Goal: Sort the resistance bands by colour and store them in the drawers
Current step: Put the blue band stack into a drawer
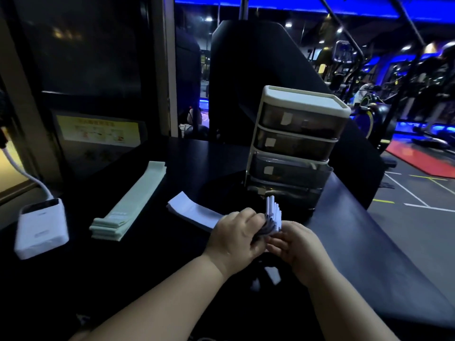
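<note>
Bands (130, 200) left — drawers (293, 148) right

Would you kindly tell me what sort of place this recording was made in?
Most likely a gym: exercise machines stand at the right near a red floor mat, under blue lighting, and green resistance bands lie on the black table.

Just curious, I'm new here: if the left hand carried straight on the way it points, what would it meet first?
Probably the drawer unit: its lowest drawer stands just beyond the folded pale bands that the left hand and right hand grip. The gap between them is hard to judge.
</note>
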Demonstrator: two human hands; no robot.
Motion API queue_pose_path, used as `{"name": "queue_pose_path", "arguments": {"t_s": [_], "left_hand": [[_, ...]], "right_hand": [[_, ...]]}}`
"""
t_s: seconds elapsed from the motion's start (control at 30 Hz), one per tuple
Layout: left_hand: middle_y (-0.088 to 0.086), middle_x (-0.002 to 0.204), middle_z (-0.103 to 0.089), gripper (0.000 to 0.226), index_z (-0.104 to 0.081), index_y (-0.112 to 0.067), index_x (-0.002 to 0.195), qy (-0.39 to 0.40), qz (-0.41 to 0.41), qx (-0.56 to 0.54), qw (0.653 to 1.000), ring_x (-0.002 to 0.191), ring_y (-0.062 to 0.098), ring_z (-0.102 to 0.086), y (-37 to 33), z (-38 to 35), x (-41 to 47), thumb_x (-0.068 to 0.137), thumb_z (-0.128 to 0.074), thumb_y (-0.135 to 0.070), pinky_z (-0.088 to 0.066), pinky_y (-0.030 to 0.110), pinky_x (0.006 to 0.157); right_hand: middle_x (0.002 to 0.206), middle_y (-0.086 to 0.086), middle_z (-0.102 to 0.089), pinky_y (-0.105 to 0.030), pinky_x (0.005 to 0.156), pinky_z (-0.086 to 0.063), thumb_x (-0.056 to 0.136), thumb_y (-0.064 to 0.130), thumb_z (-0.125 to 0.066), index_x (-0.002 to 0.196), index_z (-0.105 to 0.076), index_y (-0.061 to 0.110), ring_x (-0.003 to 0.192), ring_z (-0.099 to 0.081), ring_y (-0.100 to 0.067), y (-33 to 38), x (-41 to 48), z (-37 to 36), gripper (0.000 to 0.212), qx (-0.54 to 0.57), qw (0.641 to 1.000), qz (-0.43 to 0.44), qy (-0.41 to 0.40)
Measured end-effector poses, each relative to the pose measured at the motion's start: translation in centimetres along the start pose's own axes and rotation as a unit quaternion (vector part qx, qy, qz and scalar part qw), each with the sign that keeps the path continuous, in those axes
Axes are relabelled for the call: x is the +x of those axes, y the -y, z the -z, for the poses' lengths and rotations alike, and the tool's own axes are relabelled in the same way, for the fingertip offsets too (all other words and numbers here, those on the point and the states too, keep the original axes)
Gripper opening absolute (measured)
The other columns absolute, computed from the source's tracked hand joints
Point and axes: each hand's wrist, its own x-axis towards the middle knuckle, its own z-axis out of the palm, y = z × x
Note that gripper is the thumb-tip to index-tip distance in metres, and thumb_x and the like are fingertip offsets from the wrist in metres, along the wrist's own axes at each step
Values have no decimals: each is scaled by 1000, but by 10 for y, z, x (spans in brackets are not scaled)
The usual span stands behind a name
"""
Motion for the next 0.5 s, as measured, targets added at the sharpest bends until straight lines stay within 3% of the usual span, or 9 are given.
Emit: {"name": "queue_pose_path", "arguments": {"t_s": [0.13, 0.2, 0.3, 0.43, 0.5], "left_hand": [[3, 85, -59, 40, -51, -22, 107, -7, -11, 34, 999, 66, 27, -59, -23, -20, 13, 72, -50, -41, -50, 34, 55], [0, 83, -59, 40, -53, -24, 105, 1, -2, 39, 999, 63, 25, -58, -35, -30, 20, 70, -48, -42, -50, 33, 53], [-2, 76, -57, 39, -59, -24, 98, 18, 16, 40, 999, 58, 23, -57, -50, -42, 31, 66, -46, -41, -47, 27, 49], [-4, 81, -62, 35, -63, -23, 93, 50, 35, 27, 998, 70, 23, -63, -64, -52, 41, 67, -48, -42, -49, 31, 62], [-4, 90, -64, 31, -63, -24, 97, 74, 42, 7, 996, 84, 23, -63, -67, -53, 43, 72, -59, -42, -45, 35, 75]], "right_hand": [[64, -11, -68, -29, 56, -54, 97, 35, -49, 81, -62, 7, 55, -66, -20, 10, -6, 21, 35, 53, 998, 6, -24], [68, -14, -68, -26, 51, -53, 92, 46, -58, 87, -64, 2, 57, -66, -21, 14, -9, 30, 45, 36, 999, 35, -12], [82, -22, -67, -27, 58, -52, 77, 45, -72, 102, -60, -13, 71, -67, -26, 15, -8, 42, 64, -48, 995, 87, -29], [77, -20, -68, -30, 60, -47, 91, 22, -58, 86, -66, -6, 64, -66, -24, 13, -5, 61, 29, -21, 992, 82, -92], [73, -19, -61, -30, 55, -44, 87, 16, -55, 86, -61, -2, 58, -59, -25, 10, -2, 68, 19, 10, 990, 64, -126]]}}
